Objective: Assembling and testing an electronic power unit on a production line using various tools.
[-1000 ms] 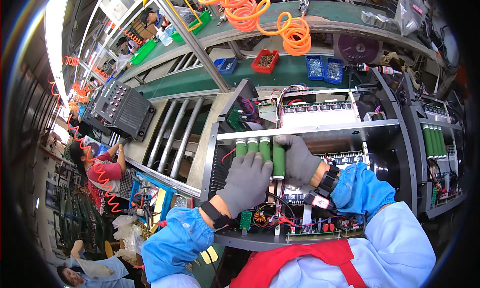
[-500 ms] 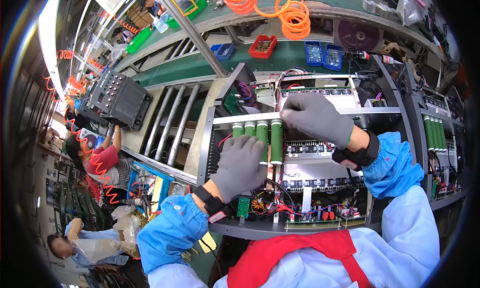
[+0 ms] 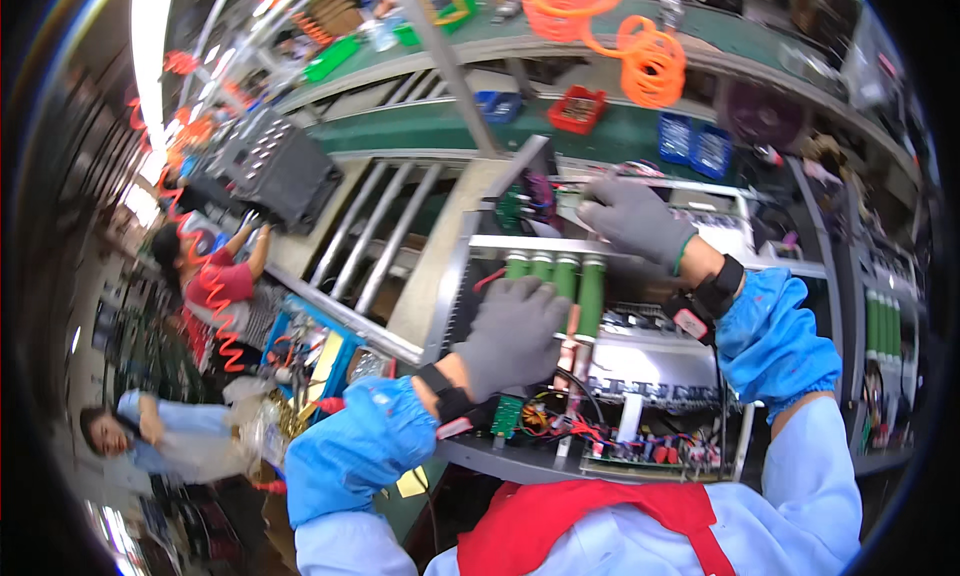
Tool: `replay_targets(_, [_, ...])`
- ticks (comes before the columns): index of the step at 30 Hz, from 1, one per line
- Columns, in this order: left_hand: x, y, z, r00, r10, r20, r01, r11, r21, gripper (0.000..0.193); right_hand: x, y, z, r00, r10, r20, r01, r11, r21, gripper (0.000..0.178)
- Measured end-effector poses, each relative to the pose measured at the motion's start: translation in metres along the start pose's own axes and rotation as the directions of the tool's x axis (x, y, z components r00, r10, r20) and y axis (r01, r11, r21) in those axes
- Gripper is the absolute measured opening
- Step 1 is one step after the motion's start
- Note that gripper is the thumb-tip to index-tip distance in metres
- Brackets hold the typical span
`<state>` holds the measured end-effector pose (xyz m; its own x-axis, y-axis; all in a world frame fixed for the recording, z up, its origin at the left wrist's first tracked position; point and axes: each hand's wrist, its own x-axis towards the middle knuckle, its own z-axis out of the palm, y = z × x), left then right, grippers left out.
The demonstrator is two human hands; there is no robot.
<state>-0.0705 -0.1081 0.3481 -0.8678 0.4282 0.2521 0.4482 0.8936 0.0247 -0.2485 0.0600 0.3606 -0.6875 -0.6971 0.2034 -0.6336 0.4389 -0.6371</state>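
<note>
Both my hands wear grey gloves over an electronics chassis whose metal crossbar point(image 3: 540, 244) carries several green tube-shaped resistors point(image 3: 592, 296). My left hand point(image 3: 515, 338) lies across the lower parts of the left resistors, fingers stretched over them. A copper-coloured, blurred piece point(image 3: 570, 351) shows beside its fingertips. My right hand point(image 3: 637, 221) is above the crossbar's right part, thumb and fingers pinched together. Whatever is between those fingertips is hidden. Below the resistors is a row of circuit boards and coloured wires point(image 3: 640, 446).
A second chassis with green resistors point(image 3: 883, 326) stands at right. Beyond are a red bin point(image 3: 577, 110) and blue bins point(image 3: 692, 144) of small parts, under an orange coiled hose point(image 3: 652, 64). Metal rollers point(image 3: 375, 231) lie left, near a dark machine point(image 3: 275, 171) a co-worker point(image 3: 220, 276) handles.
The whole view has shifted, so the chassis sits further right and the picture is blurred. My left hand stays over the resistors; my right hand stays pinched by the crossbar.
</note>
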Motion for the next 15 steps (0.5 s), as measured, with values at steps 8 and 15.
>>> replay_targets(8, [-0.004,0.012,0.014,0.981,-0.004,-0.193,0.013,0.999,0.043,0.033,0.025,0.020,0.036,0.889,0.027,0.457,-0.264,0.846,0.463,0.027])
replay_targets(15, [-0.009,0.006,0.017,0.986,-0.068,-0.154,0.082,0.992,0.091,0.048,0.024,-0.001,0.043,0.928,0.105,0.358,-0.245,0.895,0.373,0.026])
